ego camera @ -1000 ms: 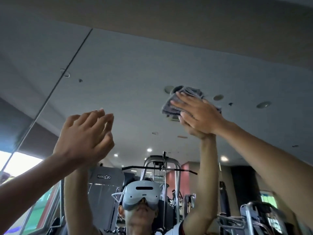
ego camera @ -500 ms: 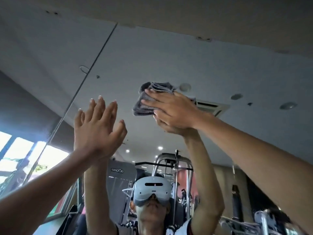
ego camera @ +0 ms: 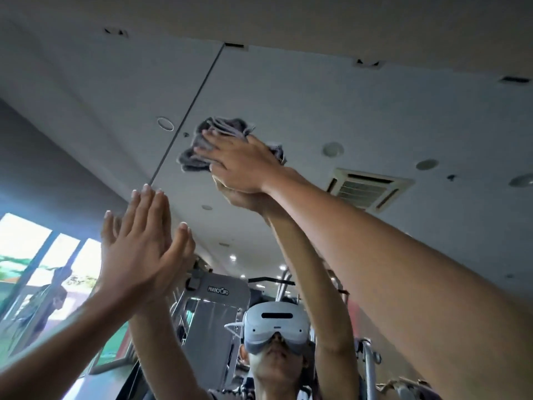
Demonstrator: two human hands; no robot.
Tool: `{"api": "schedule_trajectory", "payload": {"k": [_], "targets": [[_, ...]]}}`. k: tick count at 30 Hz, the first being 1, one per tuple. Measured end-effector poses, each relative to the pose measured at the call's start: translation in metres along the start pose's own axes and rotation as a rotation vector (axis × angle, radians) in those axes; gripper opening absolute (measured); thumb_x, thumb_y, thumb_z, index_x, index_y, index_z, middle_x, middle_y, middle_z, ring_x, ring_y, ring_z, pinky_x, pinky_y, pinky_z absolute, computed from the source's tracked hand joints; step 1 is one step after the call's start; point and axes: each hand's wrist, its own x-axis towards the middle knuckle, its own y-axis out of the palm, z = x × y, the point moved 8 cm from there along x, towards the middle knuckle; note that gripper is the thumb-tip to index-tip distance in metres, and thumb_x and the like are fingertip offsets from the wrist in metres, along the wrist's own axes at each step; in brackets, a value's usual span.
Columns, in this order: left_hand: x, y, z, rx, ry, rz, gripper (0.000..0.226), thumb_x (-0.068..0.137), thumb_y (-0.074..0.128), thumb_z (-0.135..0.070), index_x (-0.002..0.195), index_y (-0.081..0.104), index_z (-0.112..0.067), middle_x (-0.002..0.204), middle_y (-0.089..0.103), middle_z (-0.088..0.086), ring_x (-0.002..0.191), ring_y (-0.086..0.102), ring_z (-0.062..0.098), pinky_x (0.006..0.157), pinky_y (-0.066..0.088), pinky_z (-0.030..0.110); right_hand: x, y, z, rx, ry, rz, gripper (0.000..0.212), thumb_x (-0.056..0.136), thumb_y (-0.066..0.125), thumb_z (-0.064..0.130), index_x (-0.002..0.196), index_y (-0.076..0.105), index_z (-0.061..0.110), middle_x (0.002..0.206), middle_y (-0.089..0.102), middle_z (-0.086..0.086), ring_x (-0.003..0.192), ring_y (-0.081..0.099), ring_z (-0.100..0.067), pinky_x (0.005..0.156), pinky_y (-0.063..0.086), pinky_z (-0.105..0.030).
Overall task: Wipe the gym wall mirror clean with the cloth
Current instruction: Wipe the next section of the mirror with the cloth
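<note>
The wall mirror fills the view, split by a dark vertical seam between two panels. A bunched grey cloth lies against the glass high up, just right of that seam. My right hand presses the cloth flat onto the mirror with straight, spread fingers. My left hand rests flat on the glass lower and to the left, fingers straight and together, holding nothing. Both arms and hands are mirrored in the glass.
The mirror's top edge meets the wall above. In the reflection are a ceiling air vent, gym machines, bright windows at the left and a person wearing a headset.
My right hand has slid the cloth leftward and up along the mirror toward the seam. My left hand has straightened its fingers flat against the glass.
</note>
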Motion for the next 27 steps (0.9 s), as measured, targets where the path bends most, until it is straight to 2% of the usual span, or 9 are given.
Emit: {"api": "schedule_trajectory", "payload": {"k": [3, 7, 10, 12, 14, 18, 21, 23, 27], "targets": [[-0.001, 0.001, 0.004, 0.004, 0.0, 0.0, 0.086, 0.091, 0.007, -0.066, 0.16, 0.014, -0.016, 0.167, 0.002, -0.001, 0.153, -0.005, 0.011, 0.124, -0.009, 0.04, -0.028, 0.0, -0.006, -0.026, -0.196, 0.015, 0.049, 0.106, 0.03, 0.034, 0.154, 0.027, 0.041, 0.165, 0.012, 0.013, 0.15, 0.019, -0.008, 0.114, 0.02, -0.036], [-0.002, 0.003, 0.003, 0.003, 0.004, 0.006, 0.085, 0.091, 0.005, -0.066, 0.16, 0.011, -0.017, 0.167, -0.001, -0.003, 0.153, -0.008, 0.011, 0.123, -0.014, 0.039, -0.02, -0.017, -0.081, -0.006, 0.165, -0.048, 0.049, 0.107, 0.029, 0.035, 0.155, 0.026, 0.039, 0.166, 0.011, 0.013, 0.152, 0.008, -0.007, 0.122, 0.011, -0.041], [-0.004, 0.004, 0.005, 0.003, -0.003, 0.021, 0.085, 0.09, 0.003, -0.066, 0.161, 0.008, -0.019, 0.167, -0.005, -0.004, 0.153, -0.012, 0.008, 0.123, -0.015, 0.039, 0.013, -0.015, -0.073, 0.02, 0.363, -0.051, 0.052, 0.106, 0.024, 0.037, 0.158, 0.02, 0.037, 0.168, 0.004, 0.006, 0.153, 0.003, -0.011, 0.121, 0.006, -0.047], [-0.003, 0.003, 0.004, -0.009, -0.007, 0.016, 0.086, 0.089, 0.001, -0.067, 0.161, 0.007, -0.019, 0.167, -0.005, -0.005, 0.152, -0.013, 0.007, 0.123, -0.014, 0.04, 0.036, -0.013, -0.049, 0.014, 0.392, -0.077, 0.054, 0.106, 0.023, 0.036, 0.159, 0.018, 0.031, 0.168, 0.003, 0.001, 0.154, 0.003, -0.015, 0.121, 0.007, -0.047], [-0.004, 0.0, 0.003, 0.0, -0.017, 0.012, 0.087, 0.088, 0.0, -0.066, 0.161, 0.007, -0.019, 0.167, -0.005, -0.005, 0.152, -0.014, 0.007, 0.123, -0.014, 0.04, 0.054, -0.008, -0.01, 0.017, 0.295, -0.053, 0.054, 0.106, 0.024, 0.035, 0.159, 0.018, 0.029, 0.168, 0.003, 0.0, 0.154, 0.003, -0.014, 0.121, 0.008, -0.048], [-0.005, 0.001, 0.002, 0.01, -0.014, 0.014, 0.089, 0.087, -0.003, -0.068, 0.16, 0.004, -0.017, 0.166, -0.007, -0.004, 0.152, -0.014, 0.009, 0.122, -0.017, 0.04, 0.031, 0.013, 0.063, -0.074, -0.136, 0.043, 0.051, 0.107, 0.023, 0.038, 0.158, 0.016, 0.036, 0.167, 0.005, 0.008, 0.153, 0.008, -0.013, 0.12, 0.014, -0.045], [-0.004, 0.003, 0.005, 0.021, -0.015, 0.021, 0.09, 0.088, -0.002, -0.068, 0.16, 0.006, -0.015, 0.166, -0.005, -0.003, 0.153, -0.013, 0.01, 0.122, -0.016, 0.039, -0.015, 0.017, 0.046, -0.075, -0.349, 0.095, 0.052, 0.104, 0.018, 0.043, 0.156, 0.021, 0.04, 0.166, 0.01, 0.013, 0.151, 0.018, -0.015, 0.117, 0.018, -0.043], [-0.006, 0.002, 0.004, 0.021, -0.023, 0.008, 0.088, 0.089, 0.001, -0.066, 0.16, 0.008, -0.015, 0.166, -0.004, -0.003, 0.153, -0.012, 0.01, 0.123, -0.013, 0.039, -0.018, 0.007, -0.005, -0.056, -0.244, 0.05, 0.053, 0.103, 0.019, 0.041, 0.155, 0.025, 0.036, 0.165, 0.015, 0.011, 0.152, 0.016, -0.015, 0.121, 0.018, -0.046], [-0.012, 0.001, 0.005, 0.022, -0.03, -0.005, 0.084, 0.092, 0.005, -0.063, 0.16, 0.011, -0.015, 0.167, 0.0, -0.002, 0.154, -0.009, 0.011, 0.124, -0.009, 0.04, -0.005, -0.011, -0.076, 0.022, 0.359, -0.071, 0.051, 0.107, 0.025, 0.036, 0.157, 0.021, 0.034, 0.167, 0.006, 0.008, 0.153, 0.005, -0.009, 0.122, 0.011, -0.048]]}}
